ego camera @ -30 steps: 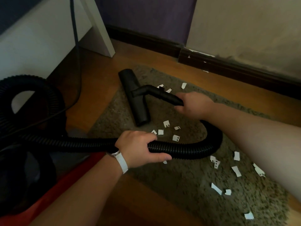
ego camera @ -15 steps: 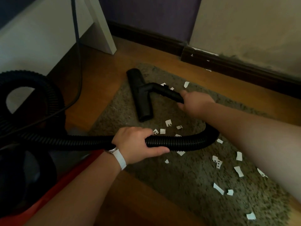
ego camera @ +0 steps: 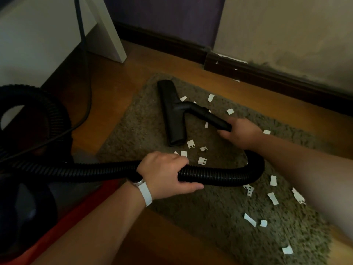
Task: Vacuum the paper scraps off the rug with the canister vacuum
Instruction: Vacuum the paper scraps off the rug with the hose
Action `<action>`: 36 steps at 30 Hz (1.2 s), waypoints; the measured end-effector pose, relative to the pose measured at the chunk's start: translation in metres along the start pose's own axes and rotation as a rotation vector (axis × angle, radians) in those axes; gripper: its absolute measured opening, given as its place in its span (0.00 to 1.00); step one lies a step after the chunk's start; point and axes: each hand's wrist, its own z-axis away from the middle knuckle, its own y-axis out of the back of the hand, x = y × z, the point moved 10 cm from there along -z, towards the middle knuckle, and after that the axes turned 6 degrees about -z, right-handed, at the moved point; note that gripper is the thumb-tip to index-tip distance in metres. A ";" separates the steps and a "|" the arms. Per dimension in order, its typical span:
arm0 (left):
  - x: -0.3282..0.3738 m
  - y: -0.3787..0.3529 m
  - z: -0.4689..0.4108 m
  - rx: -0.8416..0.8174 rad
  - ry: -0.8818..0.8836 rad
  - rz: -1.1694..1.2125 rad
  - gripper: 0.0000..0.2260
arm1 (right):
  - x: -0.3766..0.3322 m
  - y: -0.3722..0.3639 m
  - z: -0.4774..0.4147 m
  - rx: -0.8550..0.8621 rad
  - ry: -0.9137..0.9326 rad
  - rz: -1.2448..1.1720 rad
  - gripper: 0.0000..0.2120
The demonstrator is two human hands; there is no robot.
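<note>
Change: the floor head [ego camera: 172, 113] has turned a little and sits slightly closer to the scraps by the rug's far edge, but it stays on the far left part of the rug [ego camera: 210, 217]. The bend of the hose [ego camera: 219, 175] has slid a bit and now touches a scrap near the rug's middle.
Meaning for the task: by my judgement no sweep has happened yet. The paper scraps [ego camera: 202, 161] look as many as before, so nearly all the work remains.
Scraps: they are scattered across the rug, a few beside the head at the far edge, a cluster in the middle and more towards the near right end. A few lie off the rug by the skirting board.
Left hand [ego camera: 166, 175]: fingers curled over the hose and thumb under it, gripping it above the rug's near left edge.
Right hand [ego camera: 242, 132]: holds the end of the tube [ego camera: 208, 115] over the rug's middle. One digit now stretches out under it, so the grip looks looser than before.
Vacuum body [ego camera: 76, 213]: red and dark, off the rug's left side.
Writing: none readable. The white wristband [ego camera: 145, 192] and the vacuum show no brand.
</note>
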 end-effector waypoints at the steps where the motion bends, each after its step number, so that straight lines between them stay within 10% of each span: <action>1: 0.002 0.003 -0.002 0.044 -0.010 -0.005 0.24 | 0.001 -0.001 0.000 -0.001 0.007 -0.023 0.16; 36: 0.020 -0.005 -0.031 -0.031 0.080 0.049 0.24 | 0.011 0.066 -0.003 0.131 -0.007 0.228 0.20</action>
